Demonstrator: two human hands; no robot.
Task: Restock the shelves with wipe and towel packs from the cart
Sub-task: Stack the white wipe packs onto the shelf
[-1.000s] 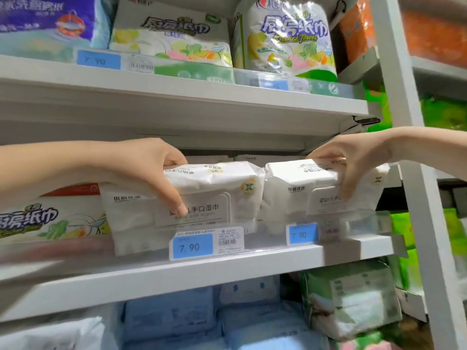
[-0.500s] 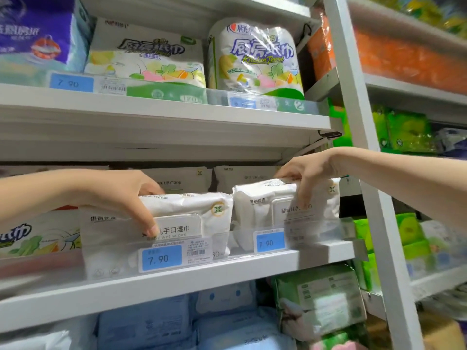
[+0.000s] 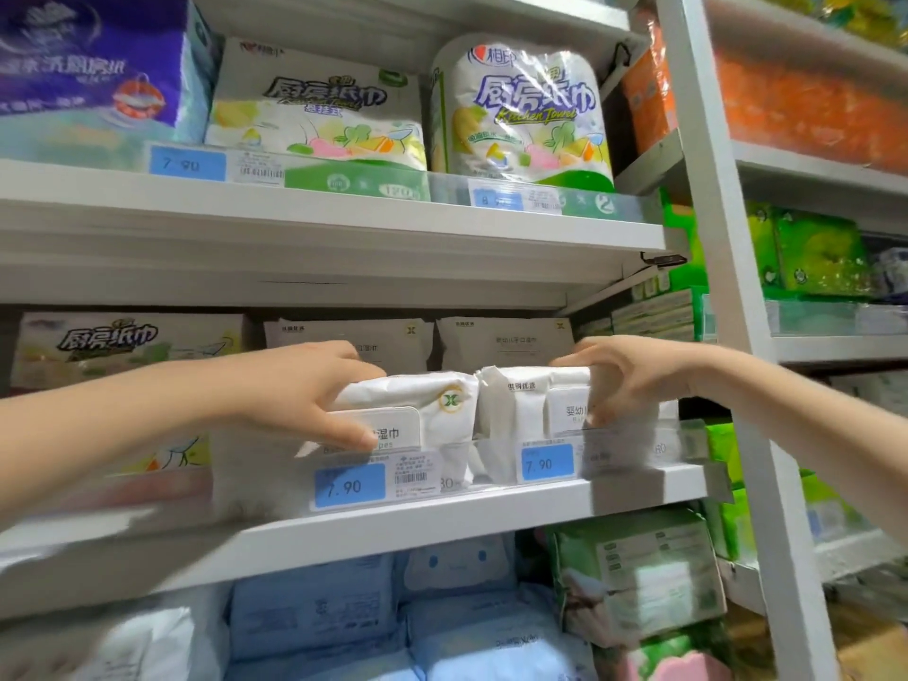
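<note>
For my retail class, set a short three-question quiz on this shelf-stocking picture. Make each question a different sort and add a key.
1. True or false: the left hand grips a white wipe pack at the middle shelf.
2. The blue price tag below that pack reads: A) 7.90 B) 5.50 C) 12.00
3. Fill in: the right hand holds the second white pack, which sits to the ____ of the first.
Key: 1 true; 2 A; 3 right.
</note>
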